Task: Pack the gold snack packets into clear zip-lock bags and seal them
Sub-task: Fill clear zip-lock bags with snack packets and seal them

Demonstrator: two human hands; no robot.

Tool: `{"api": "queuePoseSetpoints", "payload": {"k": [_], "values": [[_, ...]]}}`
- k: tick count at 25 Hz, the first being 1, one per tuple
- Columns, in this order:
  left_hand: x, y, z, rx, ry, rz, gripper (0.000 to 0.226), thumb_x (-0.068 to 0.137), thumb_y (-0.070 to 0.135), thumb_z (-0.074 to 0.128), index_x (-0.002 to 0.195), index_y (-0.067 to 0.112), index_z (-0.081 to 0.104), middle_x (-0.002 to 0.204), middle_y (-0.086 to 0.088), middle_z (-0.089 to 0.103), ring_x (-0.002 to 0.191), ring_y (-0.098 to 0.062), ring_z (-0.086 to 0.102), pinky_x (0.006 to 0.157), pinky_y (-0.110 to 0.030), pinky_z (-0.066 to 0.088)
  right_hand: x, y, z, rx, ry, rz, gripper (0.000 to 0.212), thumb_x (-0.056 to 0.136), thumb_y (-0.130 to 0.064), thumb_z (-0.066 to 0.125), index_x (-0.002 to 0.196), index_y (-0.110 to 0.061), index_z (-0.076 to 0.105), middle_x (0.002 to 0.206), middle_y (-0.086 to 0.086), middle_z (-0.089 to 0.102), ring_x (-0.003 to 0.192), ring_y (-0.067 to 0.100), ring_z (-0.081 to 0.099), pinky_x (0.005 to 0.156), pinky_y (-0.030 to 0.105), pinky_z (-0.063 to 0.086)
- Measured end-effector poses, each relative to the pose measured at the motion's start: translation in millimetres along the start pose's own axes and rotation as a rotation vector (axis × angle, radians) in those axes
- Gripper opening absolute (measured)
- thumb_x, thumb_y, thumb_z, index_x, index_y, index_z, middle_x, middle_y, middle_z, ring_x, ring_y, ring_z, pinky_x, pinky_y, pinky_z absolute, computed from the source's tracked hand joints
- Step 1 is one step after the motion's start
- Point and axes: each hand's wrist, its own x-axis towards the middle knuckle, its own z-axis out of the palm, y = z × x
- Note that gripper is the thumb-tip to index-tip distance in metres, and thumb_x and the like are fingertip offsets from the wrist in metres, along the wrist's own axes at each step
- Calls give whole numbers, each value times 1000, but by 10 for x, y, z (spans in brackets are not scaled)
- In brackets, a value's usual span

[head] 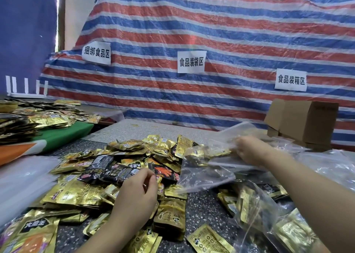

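Note:
A heap of gold snack packets (80, 193), mixed with some black ones (113, 173), covers the speckled table (203, 204). My left hand (136, 191) hovers over the heap with its fingers curled; I cannot tell whether it pinches a packet. My right hand (251, 151) grips the top of a clear zip-lock bag (203, 174) that hangs open above the pile, with a few gold packets showing through it. A filled clear bag (257, 206) of gold packets lies under my right forearm.
Folded cardboard boxes (305, 122) stand at the back right. More clear bags (330, 164) lie to the right. A second packet pile (38, 116) sits on a green surface at left. A striped tarp (211, 41) with paper signs forms the backdrop.

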Motion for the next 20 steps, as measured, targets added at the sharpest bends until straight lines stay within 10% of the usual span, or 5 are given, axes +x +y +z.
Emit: {"api": "queuePoseSetpoints", "payload": {"k": [10, 16, 20], "values": [[3, -4, -6, 3, -3, -4, 23, 100, 24, 51, 78, 26, 57, 59, 18, 59, 41, -5, 47, 39, -20, 33, -127, -52, -42, -6, -114, -169, 95, 74, -92, 26, 142, -30, 50, 149, -6, 48, 137, 15, 43, 115, 39, 31], [10, -17, -17, 33, 24, -11, 23, 99, 26, 51, 77, 29, 57, 63, 19, 61, 43, -6, 48, 42, -21, 35, -98, -267, -112, 169, -23, -150, 91, 81, -85, 2, 80, -17, 63, 84, -1, 67, 78, 18, 60, 76, 35, 48], [23, -32, -19, 41, 46, -21, 24, 99, 25, 51, 76, 29, 57, 55, 9, 57, 43, -6, 46, 41, -21, 33, -13, -368, -155, 200, 70, -73, 69, 94, -67, 18, 83, -18, 66, 92, 4, 70, 82, 19, 63, 69, 33, 47]]}}
